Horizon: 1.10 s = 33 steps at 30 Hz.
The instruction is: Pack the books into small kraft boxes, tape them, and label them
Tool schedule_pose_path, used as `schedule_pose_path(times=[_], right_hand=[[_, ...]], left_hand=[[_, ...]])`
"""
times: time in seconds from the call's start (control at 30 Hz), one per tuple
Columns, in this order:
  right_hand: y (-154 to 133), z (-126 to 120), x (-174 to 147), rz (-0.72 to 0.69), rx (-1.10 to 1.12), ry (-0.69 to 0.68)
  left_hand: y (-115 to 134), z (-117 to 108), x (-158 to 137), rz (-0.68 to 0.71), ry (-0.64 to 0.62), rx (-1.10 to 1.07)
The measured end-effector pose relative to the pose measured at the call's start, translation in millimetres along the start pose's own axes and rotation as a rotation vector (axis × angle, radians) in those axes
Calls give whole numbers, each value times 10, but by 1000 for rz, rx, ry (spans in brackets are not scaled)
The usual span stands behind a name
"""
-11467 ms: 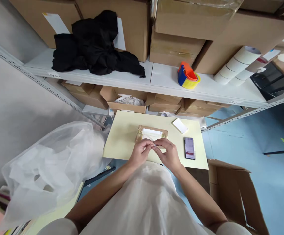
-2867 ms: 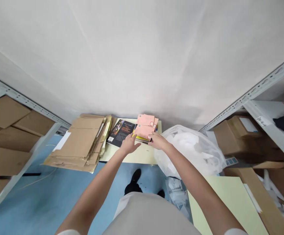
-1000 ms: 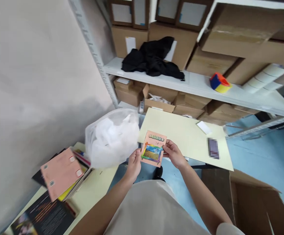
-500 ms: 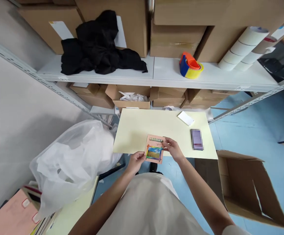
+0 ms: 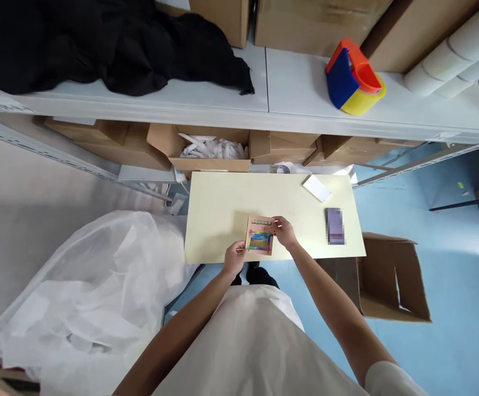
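Observation:
A small pink booklet (image 5: 260,235) with a landscape picture on its cover is held over the front edge of the pale yellow table (image 5: 218,203). My left hand (image 5: 235,257) pinches its lower left edge, and my right hand (image 5: 284,232) grips its upper right side. Both hands are closed on it. To the right on the tabletop lies a purple item (image 5: 335,226), blurred by pixels. Behind that rests a white flat box or card (image 5: 317,188).
A grey shelf (image 5: 293,82) beyond the table bears black cloth (image 5: 140,49), a tape dispenser (image 5: 353,77) and white rolls (image 5: 450,60). Open cartons (image 5: 210,164) sit beneath. At left bulges a translucent plastic bag (image 5: 99,286); at right an open cardboard box (image 5: 392,278) stands on the floor.
My view has shifted, so the shelf looms larger and the floor box looks smaller. Both hands keep hold of the booklet, which appears slightly higher in view.

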State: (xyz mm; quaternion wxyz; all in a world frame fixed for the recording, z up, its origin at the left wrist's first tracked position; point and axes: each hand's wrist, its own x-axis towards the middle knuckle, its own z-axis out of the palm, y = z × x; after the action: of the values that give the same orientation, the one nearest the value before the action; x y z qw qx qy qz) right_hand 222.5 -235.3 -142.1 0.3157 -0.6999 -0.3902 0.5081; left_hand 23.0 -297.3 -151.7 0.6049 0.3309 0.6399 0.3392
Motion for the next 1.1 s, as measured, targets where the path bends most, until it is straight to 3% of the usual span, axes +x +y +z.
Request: schedule_pose_path(times=[0.2, 0.33, 0.57, 0.73, 0.97, 1.1], right_hand=[[129, 91, 246, 37, -13, 36], [82, 95, 252, 88, 189, -2], [-146, -127, 185, 172, 568, -311], [-300, -254, 197, 152, 545, -556], [-429, -355, 243, 121, 447, -495], [-508, -365, 246, 86, 322, -433]], left_hand=[[-97, 52, 272, -78, 5, -24], [-38, 123, 243, -125, -29, -97], [252, 129, 41, -316, -281, -550], [389, 222, -46, -404, -420, -531], [435, 134, -133, -271, -287, -508], [362, 91, -112, -65, -97, -210]])
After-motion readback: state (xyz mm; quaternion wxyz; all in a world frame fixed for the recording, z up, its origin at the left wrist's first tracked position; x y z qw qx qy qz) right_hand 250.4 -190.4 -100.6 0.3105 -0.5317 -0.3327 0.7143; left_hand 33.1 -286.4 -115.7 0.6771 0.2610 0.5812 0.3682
